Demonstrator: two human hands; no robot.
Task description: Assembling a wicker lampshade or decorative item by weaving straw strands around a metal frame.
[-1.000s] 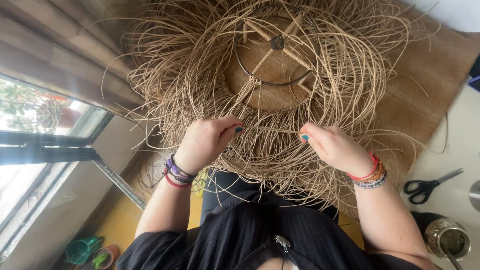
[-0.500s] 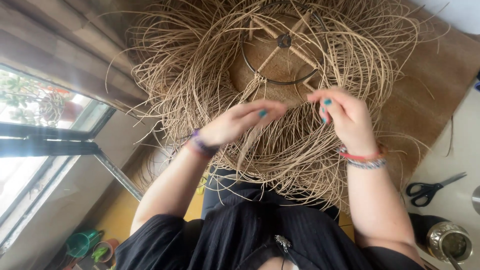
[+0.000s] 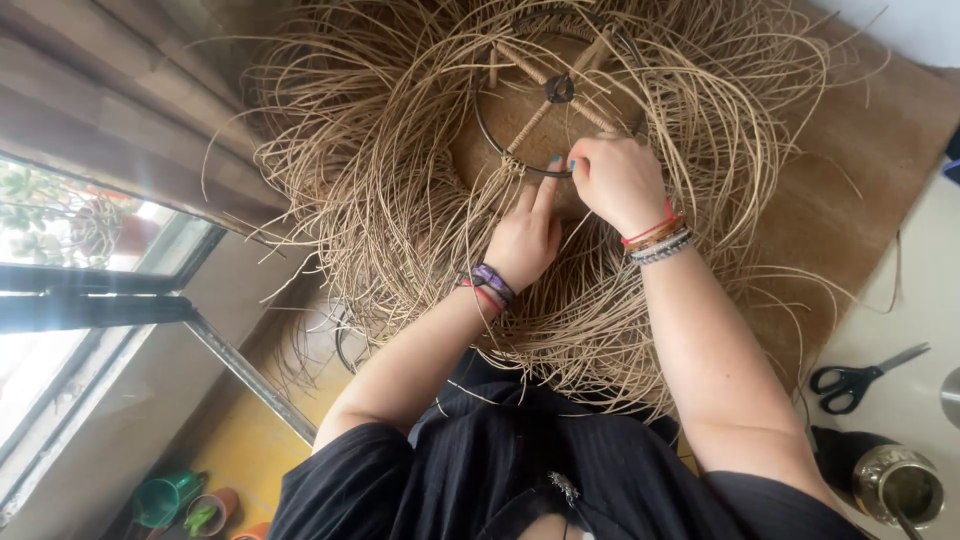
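Brown mat (image 3: 880, 130); wiry straw strands (image 3: 400, 200)

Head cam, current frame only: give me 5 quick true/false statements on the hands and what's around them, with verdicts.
1. Both hands, left hand and right hand, are at the near edge of the dark metal ring. True.
2. The scissors are in the right hand. False: they lie on the pale surface to the person's right, untouched.
3. The loose cane strands fan out all around the ring. True.
4. Both wrists are bare. False: each wears several bracelets.
5. The ring has no spokes. False: wrapped spokes meet at a central hub.
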